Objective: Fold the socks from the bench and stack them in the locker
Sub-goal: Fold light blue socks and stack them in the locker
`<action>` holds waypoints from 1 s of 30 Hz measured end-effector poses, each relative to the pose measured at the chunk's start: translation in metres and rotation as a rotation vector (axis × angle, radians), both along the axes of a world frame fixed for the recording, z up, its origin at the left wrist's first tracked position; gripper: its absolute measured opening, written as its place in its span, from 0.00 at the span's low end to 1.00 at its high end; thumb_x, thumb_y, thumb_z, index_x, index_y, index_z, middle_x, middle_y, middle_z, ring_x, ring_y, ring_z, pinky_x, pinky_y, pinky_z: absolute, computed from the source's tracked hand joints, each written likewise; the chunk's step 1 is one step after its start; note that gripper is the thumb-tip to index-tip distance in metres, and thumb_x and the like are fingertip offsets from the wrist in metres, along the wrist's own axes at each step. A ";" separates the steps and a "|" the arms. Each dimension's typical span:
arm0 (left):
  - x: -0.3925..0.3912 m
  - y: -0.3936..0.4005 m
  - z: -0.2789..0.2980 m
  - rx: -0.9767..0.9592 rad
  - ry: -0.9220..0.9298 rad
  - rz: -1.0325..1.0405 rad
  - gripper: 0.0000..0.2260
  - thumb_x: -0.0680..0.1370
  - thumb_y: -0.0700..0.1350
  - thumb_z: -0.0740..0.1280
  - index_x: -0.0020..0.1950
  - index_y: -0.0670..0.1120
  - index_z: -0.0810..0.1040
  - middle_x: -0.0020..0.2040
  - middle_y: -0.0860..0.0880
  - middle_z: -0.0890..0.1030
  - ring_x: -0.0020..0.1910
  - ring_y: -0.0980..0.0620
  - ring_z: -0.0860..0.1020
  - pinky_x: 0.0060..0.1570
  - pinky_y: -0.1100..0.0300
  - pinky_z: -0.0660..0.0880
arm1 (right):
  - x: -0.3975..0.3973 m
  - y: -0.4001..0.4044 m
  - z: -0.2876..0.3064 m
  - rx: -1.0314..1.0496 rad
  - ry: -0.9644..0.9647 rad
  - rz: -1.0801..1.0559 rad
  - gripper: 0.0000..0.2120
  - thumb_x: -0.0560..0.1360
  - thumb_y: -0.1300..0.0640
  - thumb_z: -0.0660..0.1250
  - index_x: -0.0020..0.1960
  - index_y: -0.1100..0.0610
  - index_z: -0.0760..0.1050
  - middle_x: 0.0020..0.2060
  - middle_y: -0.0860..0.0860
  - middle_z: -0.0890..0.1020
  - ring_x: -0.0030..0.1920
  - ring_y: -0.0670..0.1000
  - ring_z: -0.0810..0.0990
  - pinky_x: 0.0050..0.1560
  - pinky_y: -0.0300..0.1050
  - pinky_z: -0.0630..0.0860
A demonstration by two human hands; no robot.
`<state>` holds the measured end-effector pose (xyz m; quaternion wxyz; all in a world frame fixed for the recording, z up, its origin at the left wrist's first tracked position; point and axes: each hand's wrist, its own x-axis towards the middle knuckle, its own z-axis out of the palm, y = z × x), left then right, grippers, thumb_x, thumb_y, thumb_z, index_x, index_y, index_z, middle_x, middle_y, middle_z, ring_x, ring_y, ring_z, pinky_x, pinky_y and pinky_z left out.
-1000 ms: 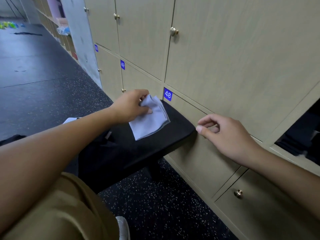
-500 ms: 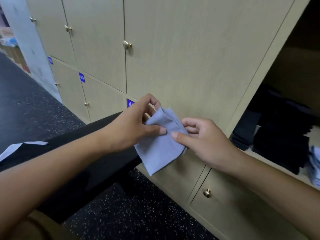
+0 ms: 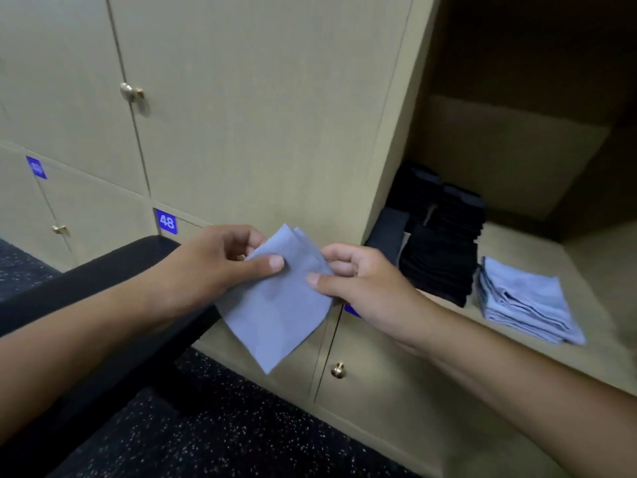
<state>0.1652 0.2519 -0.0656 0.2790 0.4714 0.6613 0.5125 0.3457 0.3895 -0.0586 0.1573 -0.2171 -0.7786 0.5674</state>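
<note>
A folded light blue sock hangs in the air in front of the closed locker doors, just past the end of the black bench. My left hand pinches its upper left edge between thumb and fingers. My right hand pinches its right edge. To the right, the open locker holds a stack of folded black socks and a smaller stack of folded light blue socks on its shelf.
Beige locker doors with brass knobs fill the wall; a blue label reads 48. A lower door with a knob sits under the open locker. The floor is dark and speckled.
My left hand lifted the blue sock off the bench and carried it right. My right hand came in and took its right edge. The view turned right, showing the open locker.
</note>
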 end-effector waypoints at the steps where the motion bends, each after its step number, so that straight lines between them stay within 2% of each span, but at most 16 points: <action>1: 0.005 0.004 0.000 -0.006 0.022 -0.008 0.14 0.71 0.57 0.78 0.41 0.48 0.80 0.40 0.45 0.84 0.38 0.54 0.82 0.38 0.63 0.75 | 0.004 -0.001 0.000 0.009 0.003 -0.012 0.09 0.79 0.63 0.69 0.59 0.58 0.79 0.51 0.53 0.87 0.51 0.50 0.86 0.54 0.43 0.80; 3: 0.015 0.012 0.000 -0.011 0.054 -0.035 0.13 0.70 0.56 0.79 0.39 0.50 0.79 0.38 0.48 0.84 0.36 0.55 0.81 0.36 0.65 0.73 | 0.011 -0.002 0.000 0.048 0.013 -0.035 0.14 0.78 0.59 0.71 0.63 0.54 0.76 0.53 0.51 0.86 0.52 0.49 0.86 0.55 0.43 0.80; 5: 0.024 0.019 0.000 -0.010 0.062 -0.065 0.14 0.70 0.56 0.78 0.40 0.49 0.79 0.39 0.46 0.84 0.37 0.55 0.81 0.37 0.63 0.73 | 0.016 -0.002 0.000 0.060 0.029 -0.070 0.16 0.79 0.57 0.71 0.65 0.53 0.74 0.53 0.50 0.86 0.52 0.48 0.86 0.56 0.45 0.81; 10: 0.039 0.032 0.002 0.007 0.042 -0.097 0.13 0.73 0.56 0.76 0.42 0.47 0.80 0.38 0.50 0.83 0.36 0.57 0.80 0.35 0.67 0.73 | 0.029 0.004 0.003 -0.017 0.076 -0.167 0.09 0.81 0.59 0.67 0.60 0.59 0.79 0.51 0.56 0.87 0.49 0.51 0.86 0.48 0.43 0.81; 12: 0.042 0.036 0.000 0.001 0.021 -0.097 0.14 0.73 0.54 0.72 0.44 0.43 0.80 0.40 0.47 0.84 0.38 0.56 0.81 0.39 0.65 0.75 | 0.034 0.007 0.003 -0.035 0.089 -0.211 0.08 0.81 0.60 0.67 0.59 0.61 0.79 0.50 0.56 0.87 0.51 0.54 0.86 0.50 0.44 0.81; 14: 0.043 0.038 -0.001 -0.019 0.036 -0.101 0.15 0.75 0.54 0.71 0.46 0.41 0.81 0.44 0.43 0.85 0.39 0.54 0.81 0.43 0.60 0.75 | 0.038 0.012 0.004 -0.061 0.099 -0.256 0.08 0.82 0.60 0.66 0.59 0.62 0.79 0.50 0.56 0.87 0.52 0.55 0.86 0.47 0.40 0.81; 17: 0.045 0.040 -0.002 -0.022 0.050 -0.083 0.12 0.78 0.49 0.71 0.47 0.39 0.81 0.43 0.40 0.84 0.38 0.54 0.79 0.38 0.63 0.74 | 0.044 0.021 0.010 -0.068 0.096 -0.302 0.08 0.81 0.60 0.67 0.58 0.63 0.79 0.49 0.57 0.87 0.51 0.56 0.86 0.44 0.41 0.81; 21: 0.050 0.045 -0.003 0.023 0.011 0.004 0.14 0.77 0.47 0.73 0.46 0.36 0.78 0.37 0.47 0.82 0.35 0.55 0.78 0.32 0.66 0.73 | 0.055 0.035 0.018 -0.022 -0.044 -0.270 0.12 0.79 0.54 0.70 0.56 0.62 0.81 0.47 0.58 0.87 0.42 0.53 0.85 0.39 0.44 0.80; 24: 0.053 0.051 -0.003 0.070 -0.092 0.047 0.15 0.77 0.47 0.73 0.43 0.37 0.73 0.36 0.48 0.81 0.35 0.53 0.79 0.34 0.61 0.75 | 0.062 0.047 0.017 -0.130 -0.122 -0.250 0.15 0.78 0.52 0.72 0.59 0.60 0.81 0.49 0.56 0.87 0.44 0.49 0.83 0.46 0.42 0.79; 27: 0.063 0.058 0.000 0.115 -0.191 0.069 0.14 0.77 0.45 0.73 0.40 0.42 0.71 0.36 0.47 0.81 0.37 0.52 0.81 0.39 0.56 0.81 | 0.067 0.054 0.017 -0.426 -0.023 -0.265 0.15 0.78 0.57 0.72 0.62 0.61 0.81 0.53 0.54 0.87 0.49 0.50 0.86 0.51 0.41 0.82; 30: 0.077 0.066 0.003 0.135 -0.230 0.051 0.14 0.77 0.44 0.73 0.40 0.43 0.70 0.36 0.46 0.80 0.38 0.52 0.81 0.40 0.56 0.82 | 0.072 0.054 0.017 -0.458 0.054 -0.307 0.12 0.78 0.60 0.71 0.61 0.61 0.81 0.55 0.55 0.86 0.56 0.53 0.86 0.57 0.45 0.82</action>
